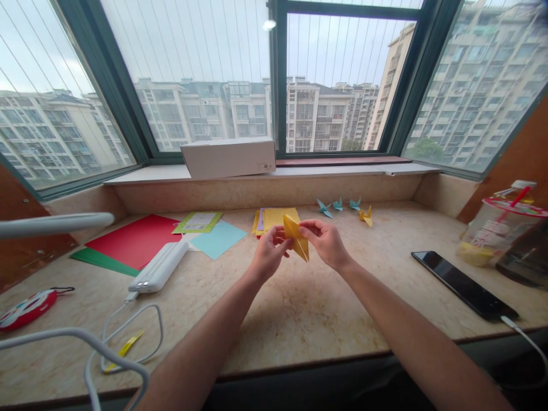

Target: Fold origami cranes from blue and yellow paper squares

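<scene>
A folded piece of yellow origami paper (294,233), long and pointed at both ends, is held up over the counter between my two hands. My left hand (272,248) pinches its left side with thumb and fingers. On the upper right side, my right hand (326,240) grips it between thumb and fingertips. Behind my hands lies a stack of yellow and purple paper sheets (274,216). To the right at the back stand several small blue paper cranes (324,208) and a yellow paper crane (365,216).
On the left lie red paper (141,240), light blue paper (219,235), a white power bank (160,267), a looping cable (159,325) and a red-white object (28,308). A phone (464,285) and a plastic cup (483,234) are on the right. A white box (229,158) rests on the sill.
</scene>
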{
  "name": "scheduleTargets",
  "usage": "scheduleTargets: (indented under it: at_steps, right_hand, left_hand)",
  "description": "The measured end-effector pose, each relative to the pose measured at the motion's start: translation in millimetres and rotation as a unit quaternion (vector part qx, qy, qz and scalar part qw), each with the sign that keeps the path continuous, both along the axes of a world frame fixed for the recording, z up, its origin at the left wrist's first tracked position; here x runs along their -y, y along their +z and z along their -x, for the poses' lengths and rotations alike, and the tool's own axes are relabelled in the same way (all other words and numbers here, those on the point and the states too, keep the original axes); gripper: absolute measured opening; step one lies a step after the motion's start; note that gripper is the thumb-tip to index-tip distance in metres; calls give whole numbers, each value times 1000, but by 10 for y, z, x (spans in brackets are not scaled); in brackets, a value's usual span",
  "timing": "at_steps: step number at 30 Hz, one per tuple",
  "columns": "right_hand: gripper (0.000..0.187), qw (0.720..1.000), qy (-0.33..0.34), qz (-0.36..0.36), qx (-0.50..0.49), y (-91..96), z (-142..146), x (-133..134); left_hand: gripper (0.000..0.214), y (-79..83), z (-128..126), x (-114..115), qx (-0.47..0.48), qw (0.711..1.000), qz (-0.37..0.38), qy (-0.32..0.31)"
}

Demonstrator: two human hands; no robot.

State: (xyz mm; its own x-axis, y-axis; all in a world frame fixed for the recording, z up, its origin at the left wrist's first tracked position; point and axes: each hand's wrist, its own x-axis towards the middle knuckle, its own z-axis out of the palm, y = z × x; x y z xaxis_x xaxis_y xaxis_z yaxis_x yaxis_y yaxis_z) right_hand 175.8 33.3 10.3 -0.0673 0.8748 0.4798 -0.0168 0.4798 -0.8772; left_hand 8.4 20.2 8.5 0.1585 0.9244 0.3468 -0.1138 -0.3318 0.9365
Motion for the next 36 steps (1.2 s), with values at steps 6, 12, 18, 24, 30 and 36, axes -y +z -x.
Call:
scheduleTargets:
  at_steps: [6, 12, 18, 24, 30, 36]
  right_hand:
    - [33, 994, -71, -61, 63, -4, 13, 32]
    - [20, 963, -144, -190, 127, 75, 5, 136]
    - [12, 909, -184, -297, 228, 67, -22, 154]
    - [10, 882, -186, -330, 280, 44, -31, 155]
    - [20, 875, -178, -350, 284, 43, -43, 160]
    - [21, 878, -153, -342, 297, 33, -54, 167]
  left_hand:
    - [60, -5, -35, 13, 93, 995, -21, 30]
    - [45, 54, -69, 110, 48, 998, 33, -34]
    - [38, 2, -73, 92, 21, 999, 25, 13]
    - [38, -24, -96, 90, 30, 998, 35, 39]
    - [41, 29, -133, 160, 92, 994, 63, -3]
    - [36, 19, -128, 156, 96, 993, 61, 9]
